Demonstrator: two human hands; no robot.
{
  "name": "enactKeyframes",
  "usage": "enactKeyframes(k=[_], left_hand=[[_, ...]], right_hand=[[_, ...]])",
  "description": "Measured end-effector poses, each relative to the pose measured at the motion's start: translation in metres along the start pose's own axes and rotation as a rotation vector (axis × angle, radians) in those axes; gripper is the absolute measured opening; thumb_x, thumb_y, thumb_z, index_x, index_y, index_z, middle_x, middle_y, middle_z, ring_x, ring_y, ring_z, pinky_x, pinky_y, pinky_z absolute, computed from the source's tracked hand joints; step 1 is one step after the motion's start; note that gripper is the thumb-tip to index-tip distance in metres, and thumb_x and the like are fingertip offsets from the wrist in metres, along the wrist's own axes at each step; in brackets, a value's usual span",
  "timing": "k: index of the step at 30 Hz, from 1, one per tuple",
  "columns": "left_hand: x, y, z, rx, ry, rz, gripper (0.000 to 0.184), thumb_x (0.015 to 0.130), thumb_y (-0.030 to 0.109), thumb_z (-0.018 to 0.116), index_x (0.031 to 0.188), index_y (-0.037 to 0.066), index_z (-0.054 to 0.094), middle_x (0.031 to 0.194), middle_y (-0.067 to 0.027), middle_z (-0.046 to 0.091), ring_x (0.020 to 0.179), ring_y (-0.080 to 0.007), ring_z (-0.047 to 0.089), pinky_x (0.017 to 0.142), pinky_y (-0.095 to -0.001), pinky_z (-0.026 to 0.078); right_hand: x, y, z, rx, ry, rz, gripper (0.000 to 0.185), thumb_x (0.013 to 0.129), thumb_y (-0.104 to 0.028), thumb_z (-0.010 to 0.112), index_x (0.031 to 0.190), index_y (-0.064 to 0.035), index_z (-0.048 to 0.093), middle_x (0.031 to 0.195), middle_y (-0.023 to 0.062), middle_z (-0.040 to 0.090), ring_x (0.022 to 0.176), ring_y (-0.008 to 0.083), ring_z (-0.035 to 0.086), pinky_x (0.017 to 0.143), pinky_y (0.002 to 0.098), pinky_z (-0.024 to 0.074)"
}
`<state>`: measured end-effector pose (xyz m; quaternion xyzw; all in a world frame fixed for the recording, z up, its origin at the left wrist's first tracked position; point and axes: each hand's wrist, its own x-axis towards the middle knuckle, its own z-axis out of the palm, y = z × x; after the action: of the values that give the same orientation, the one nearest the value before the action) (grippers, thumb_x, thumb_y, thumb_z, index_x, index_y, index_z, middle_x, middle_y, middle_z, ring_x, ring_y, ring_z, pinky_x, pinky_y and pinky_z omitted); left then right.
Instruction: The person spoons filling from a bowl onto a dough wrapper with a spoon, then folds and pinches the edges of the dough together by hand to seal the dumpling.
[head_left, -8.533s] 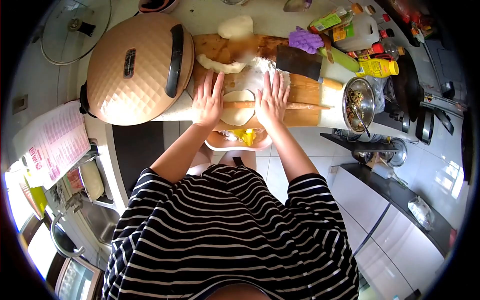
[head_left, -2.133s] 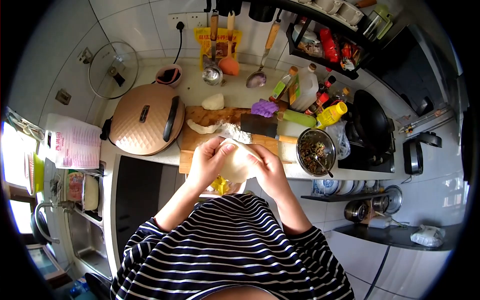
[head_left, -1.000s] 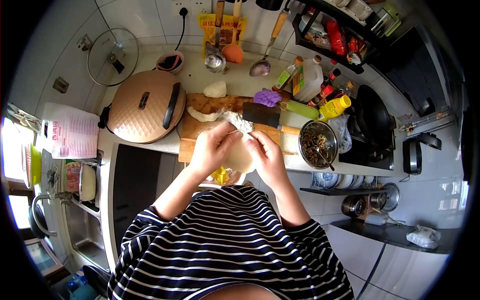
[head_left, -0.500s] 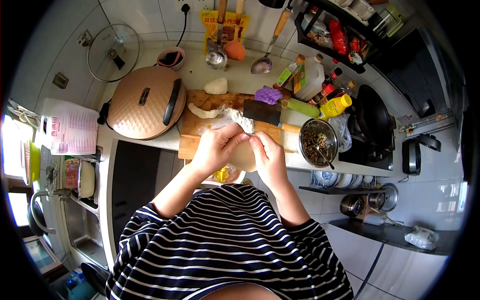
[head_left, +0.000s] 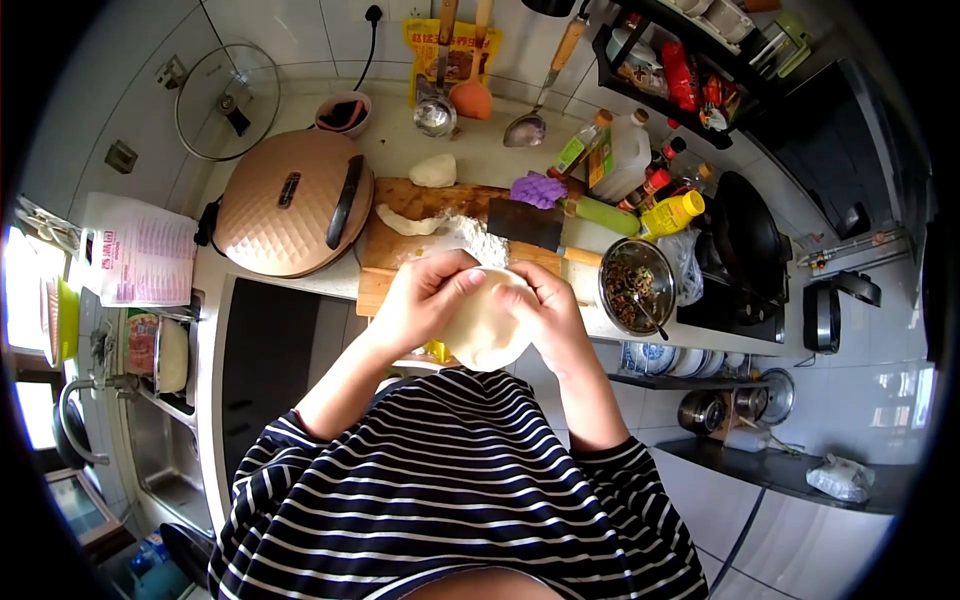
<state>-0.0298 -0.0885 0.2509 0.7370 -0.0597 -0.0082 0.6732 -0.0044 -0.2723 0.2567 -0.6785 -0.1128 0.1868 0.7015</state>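
Between my hands, in front of the board's near edge, is a pale round of dough (head_left: 487,332). My left hand (head_left: 428,298) grips its left upper edge between thumb and fingers. My right hand (head_left: 548,312) holds the right side, thumb lying across the dough's face and fingers behind it. Beyond them, a wooden cutting board (head_left: 378,292) carries a strip of dough (head_left: 405,222), a heap of flour (head_left: 478,240) and a cleaver (head_left: 525,223). A larger lump of dough (head_left: 433,171) rests on the counter behind the board.
A steel bowl of chopped filling (head_left: 636,285) with a spoon stands right of the board. At left sits a closed pinkish electric griddle (head_left: 290,203). Bottles (head_left: 615,160), a purple cloth (head_left: 537,190) and a black wok (head_left: 745,235) are at the right; a sink (head_left: 175,470) lies far left.
The dough round has tilted up so its flat face now shows toward me. My right thumb has moved onto that face, and my hands have spread slightly apart.
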Motion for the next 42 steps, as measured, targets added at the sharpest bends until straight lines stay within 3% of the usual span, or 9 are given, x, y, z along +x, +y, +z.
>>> enactKeyframes(k=[8, 14, 18, 20, 25, 28, 30, 36, 42], left_hand=[[0.005, 0.009, 0.005, 0.212, -0.040, 0.019, 0.024, 0.094, 0.025, 0.061, 0.090, 0.001, 0.062, 0.073, -0.0108, 0.061, 0.066, -0.0140, 0.056, 0.062, -0.0310, 0.047], [0.007, -0.020, 0.006, 0.011, -0.059, -0.099, 0.029, 0.095, 0.032, 0.059, 0.098, 0.003, 0.063, 0.081, -0.0075, 0.064, 0.077, -0.0122, 0.058, 0.070, -0.0292, 0.048], [0.001, -0.010, 0.006, -0.674, -0.058, -0.164, 0.053, 0.095, 0.048, 0.055, 0.119, 0.001, 0.059, 0.101, -0.0046, 0.065, 0.098, -0.0150, 0.060, 0.090, -0.0279, 0.046], [-0.001, -0.029, -0.004, -0.537, -0.166, -0.227, 0.045, 0.095, 0.041, 0.057, 0.115, 0.001, 0.062, 0.098, -0.0040, 0.066, 0.093, -0.0123, 0.061, 0.086, -0.0275, 0.048], [0.001, -0.016, 0.006, -0.346, 0.100, -0.188, 0.029, 0.095, 0.025, 0.062, 0.108, 0.000, 0.064, 0.089, -0.0022, 0.067, 0.082, -0.0078, 0.060, 0.076, -0.0245, 0.049], [0.000, -0.009, 0.007, -0.163, 0.098, -0.146, 0.027, 0.094, 0.023, 0.064, 0.108, 0.000, 0.064, 0.085, -0.0039, 0.067, 0.078, -0.0085, 0.059, 0.073, -0.0247, 0.049], [0.001, -0.002, 0.009, -0.084, 0.088, -0.120, 0.028, 0.092, 0.024, 0.065, 0.107, 0.000, 0.064, 0.084, -0.0049, 0.066, 0.078, -0.0101, 0.059, 0.072, -0.0257, 0.049], [0.007, 0.000, 0.014, 0.117, 0.154, -0.011, 0.023, 0.090, 0.024, 0.067, 0.096, 0.002, 0.064, 0.077, -0.0106, 0.065, 0.074, -0.0144, 0.063, 0.066, -0.0308, 0.050], [0.010, -0.016, 0.016, 0.123, 0.129, 0.032, 0.022, 0.093, 0.024, 0.063, 0.098, 0.003, 0.063, 0.075, -0.0107, 0.064, 0.072, -0.0149, 0.063, 0.066, -0.0313, 0.050]], right_hand=[[-0.003, 0.004, 0.009, -0.409, 0.153, -0.178, 0.011, 0.096, -0.010, 0.059, 0.099, 0.0002, 0.061, 0.082, 0.0025, 0.063, 0.076, 0.0063, 0.056, 0.069, 0.0220, 0.0461], [-0.008, 0.002, 0.003, -0.407, 0.121, -0.159, 0.016, 0.094, -0.015, 0.063, 0.095, 0.0007, 0.063, 0.078, 0.0012, 0.062, 0.071, 0.0062, 0.055, 0.063, 0.0218, 0.0450], [-0.004, -0.004, 0.004, -0.109, 0.263, -0.190, 0.018, 0.095, -0.018, 0.061, 0.097, -0.0001, 0.065, 0.080, -0.0004, 0.063, 0.073, 0.0071, 0.057, 0.066, 0.0224, 0.0461], [0.000, 0.000, -0.003, 0.070, 0.271, -0.174, 0.019, 0.097, -0.018, 0.059, 0.098, 0.0000, 0.064, 0.078, -0.0012, 0.062, 0.073, 0.0073, 0.057, 0.067, 0.0225, 0.0465], [-0.001, 0.009, -0.007, 0.248, 0.010, -0.065, 0.037, 0.091, -0.024, 0.067, 0.118, -0.0002, 0.056, 0.107, 0.0055, 0.063, 0.099, 0.0136, 0.059, 0.087, 0.0262, 0.0467], [0.001, 0.002, -0.002, 0.104, -0.039, -0.140, 0.037, 0.090, -0.019, 0.069, 0.118, -0.0003, 0.056, 0.108, 0.0060, 0.063, 0.101, 0.0138, 0.059, 0.088, 0.0271, 0.0467], [0.003, 0.003, -0.003, 0.011, 0.054, 0.040, 0.029, 0.090, -0.015, 0.068, 0.113, 0.0009, 0.059, 0.099, 0.0034, 0.066, 0.090, 0.0097, 0.060, 0.080, 0.0233, 0.0481], [-0.002, 0.003, 0.012, -0.376, 0.162, -0.151, 0.018, 0.093, -0.016, 0.064, 0.088, 0.0011, 0.059, 0.066, 0.0100, 0.057, 0.061, 0.0089, 0.047, 0.056, 0.0271, 0.0421], [-0.003, 0.007, 0.012, -0.394, 0.130, -0.125, 0.020, 0.094, -0.018, 0.063, 0.092, 0.0011, 0.059, 0.070, 0.0066, 0.056, 0.063, 0.0077, 0.047, 0.058, 0.0249, 0.0416]])
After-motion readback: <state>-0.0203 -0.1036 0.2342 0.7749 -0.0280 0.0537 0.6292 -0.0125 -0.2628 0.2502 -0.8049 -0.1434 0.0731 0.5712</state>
